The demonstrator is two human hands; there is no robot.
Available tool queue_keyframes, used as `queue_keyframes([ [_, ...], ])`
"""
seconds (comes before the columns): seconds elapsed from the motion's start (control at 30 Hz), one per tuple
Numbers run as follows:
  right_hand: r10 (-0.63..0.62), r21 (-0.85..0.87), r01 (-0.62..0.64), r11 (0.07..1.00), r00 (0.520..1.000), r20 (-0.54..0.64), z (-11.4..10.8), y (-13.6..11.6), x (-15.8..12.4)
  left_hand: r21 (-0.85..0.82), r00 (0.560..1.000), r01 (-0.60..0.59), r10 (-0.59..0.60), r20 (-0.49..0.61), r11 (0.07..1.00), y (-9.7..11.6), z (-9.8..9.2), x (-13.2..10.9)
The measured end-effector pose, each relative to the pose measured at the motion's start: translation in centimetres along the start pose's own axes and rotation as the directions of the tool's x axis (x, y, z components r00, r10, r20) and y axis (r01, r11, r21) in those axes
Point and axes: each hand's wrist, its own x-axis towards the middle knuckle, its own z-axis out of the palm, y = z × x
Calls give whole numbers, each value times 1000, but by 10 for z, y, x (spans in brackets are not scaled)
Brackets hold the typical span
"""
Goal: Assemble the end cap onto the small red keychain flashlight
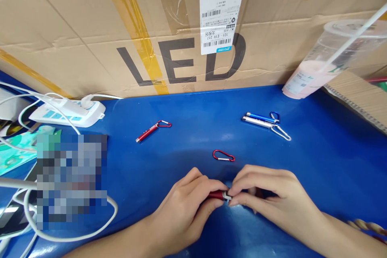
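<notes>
My left hand [193, 205] grips a red penlight [216, 195] near the front of the blue table, its silver end pointing right. My right hand [269, 193] pinches a small metal piece at that silver end between thumb and forefinger. Fingers hide most of the penlight, and I cannot tell whether the metal piece is fixed to it. Just beyond my hands lies a loose red carabiner [223, 156]. Another red penlight [147, 133] with a carabiner on it rests at the left. Side by side at the right lie a blue penlight [260, 117] and a silver penlight [256, 121], both with carabiners.
A large cardboard box [90, 36] stands along the back of the table [181, 129]. At back right is a clear cup [314, 74] with pink drink and a straw. A white power strip [66, 113], cables [75, 238] and a blurred-out object [72, 177] occupy the left.
</notes>
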Motion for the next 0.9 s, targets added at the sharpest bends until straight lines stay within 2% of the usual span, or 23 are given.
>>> queue_keyframes([
  [0.3, -9, 5, 9, 1000, 1000, 8, 0, 2, -1, -8, 999, -21, 21, -28, 1000, -1, 2, -1],
  [0.9, -41, -15, 41, 999, 999, -3, 0, 1, -1, 1, 1000, -5, 5, -6, 1000, -1, 1, 0],
])
